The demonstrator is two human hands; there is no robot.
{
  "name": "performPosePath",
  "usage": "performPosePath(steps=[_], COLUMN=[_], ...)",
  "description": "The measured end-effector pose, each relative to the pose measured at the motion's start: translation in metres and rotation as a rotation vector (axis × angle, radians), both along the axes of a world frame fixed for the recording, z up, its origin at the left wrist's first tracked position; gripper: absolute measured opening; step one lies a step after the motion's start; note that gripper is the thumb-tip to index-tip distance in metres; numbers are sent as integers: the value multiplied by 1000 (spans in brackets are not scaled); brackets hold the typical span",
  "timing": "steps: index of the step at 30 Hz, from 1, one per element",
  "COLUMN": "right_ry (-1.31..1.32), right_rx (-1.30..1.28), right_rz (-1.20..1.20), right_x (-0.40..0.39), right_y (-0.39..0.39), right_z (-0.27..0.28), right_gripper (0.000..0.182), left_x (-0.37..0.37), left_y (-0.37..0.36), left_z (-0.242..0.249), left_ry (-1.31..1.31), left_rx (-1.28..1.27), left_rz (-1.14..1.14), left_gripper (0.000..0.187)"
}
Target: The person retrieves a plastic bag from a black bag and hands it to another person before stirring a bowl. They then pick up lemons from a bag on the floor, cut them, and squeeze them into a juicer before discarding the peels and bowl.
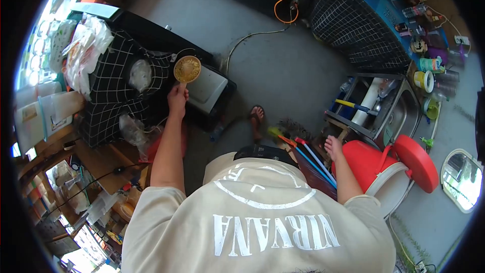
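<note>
My left hand [178, 100] is closed round the handle of a round dipper [187, 69] with a pale rim. Its inside looks yellow-brown and speckled; whether that is its contents or its bottom I cannot make out. The dipper is held above the floor, beside a black cabinet with a grey panel [206, 90]. On the other side, my right hand [333, 148] hangs with its fingers apart and nothing in it. Close to that hand are a red container [361, 164] and several long coloured handles [316, 159].
A metal sink [404, 114] stands on the right, with a round red lid [415, 164] below it. White plastic bags [88, 45] hang on a black grid-patterned cloth [121, 65] at left. A hose [252, 34] lies across the grey floor [288, 71]. A mirror [462, 179] is far right.
</note>
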State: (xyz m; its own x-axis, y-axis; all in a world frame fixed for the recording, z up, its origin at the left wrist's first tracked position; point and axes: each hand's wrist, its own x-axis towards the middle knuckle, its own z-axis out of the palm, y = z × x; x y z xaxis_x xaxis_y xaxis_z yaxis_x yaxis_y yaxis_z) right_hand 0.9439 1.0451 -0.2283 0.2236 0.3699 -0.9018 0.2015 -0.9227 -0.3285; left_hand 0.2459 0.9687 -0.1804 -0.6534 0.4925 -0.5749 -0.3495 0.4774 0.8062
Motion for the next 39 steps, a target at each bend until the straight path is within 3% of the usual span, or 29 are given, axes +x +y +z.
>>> performPosePath(steps=[4, 6, 7, 9, 10, 12, 15, 22, 24, 26, 27, 28, 30, 31, 32, 33, 34, 35, 37, 38, 39], right_ry=[12, 52, 45, 98, 90, 84, 40, 7, 44, 27, 5, -32, -169, -224, -361, -499, -552, -612, -764, -1168, -1444], right_rx=[-69, -114, -116, -181, -189, -226, -213, -87, -54, -38, -28, 23, 256, 275, 411, 525, 601, 679, 747, 1162, 1131], right_rz=[-94, 10, 9, 242, 241, 380, 362, 188, 110, 117, 143, 55, 549, 445, 645, 858, 742, 645, 412, 245, 247], right_x=[15, 6, -2, -18, -24, -32, -24, -34, -42, -50, -48, -46, -51, -59, -68, -73, -72, -65, -42, 7, 38], right_y=[-52, -74, -82, -91, -91, -92, -83, -30, -22, -22, -22, -21, -23, -15, 1, 14, 22, 34, 65, 98, 111], right_z=[13, 22, 28, 40, 42, 46, 43, 78, 89, 89, 93, 95, 104, 120, 150, 176, 190, 208, 266, 317, 356], right_gripper=[47, 44, 44, 39, 39, 33, 31, 33, 33, 34, 35, 35, 32, 32, 28, 25, 16, 11, 6, 7, 14], left_x=[-5, -14, -11, -2, -1, 0, 2, 3, -5, -17, -23, -26, -32, -42, -62, -63, -51, -39, -7, 17, 43], left_y=[-5, -11, -5, 12, 15, 21, 28, 45, 35, 7, 12, 9, 28, 21, 12, 34, 56, 72, 91, 123, 148], left_z=[-31, -55, -50, -31, -45, -77, -117, -117, -135, -168, -153, -164, -135, -153, -181, -145, -119, -97, -57, -29, 9], left_ry=[62, 686, 679, 1087, 1076, 1127, 1177, 1024, 933, 1073, 946, 990, 935, 838, 1061, 1021, 947, 1036, 1109, 1108, 993], left_rx=[-94, -368, -369, -713, -715, -800, -688, -638, -471, -229, -261, -157, -210, -122, -74, -166, -431, -528, -625, -832, -953], left_rz=[0, -339, -341, -778, -785, -1527, -1653, -1654, -1514, -1452, -1596, -1535, -1743, -1506, -1642, -1798, -1901, -1932, -1522, -1489, -1403], left_gripper=[17, 16, 16, 16, 16, 19, 22, 22, 30, 35, 38, 38, 38, 36, 34, 35, 31, 27, 22, 18, 24])
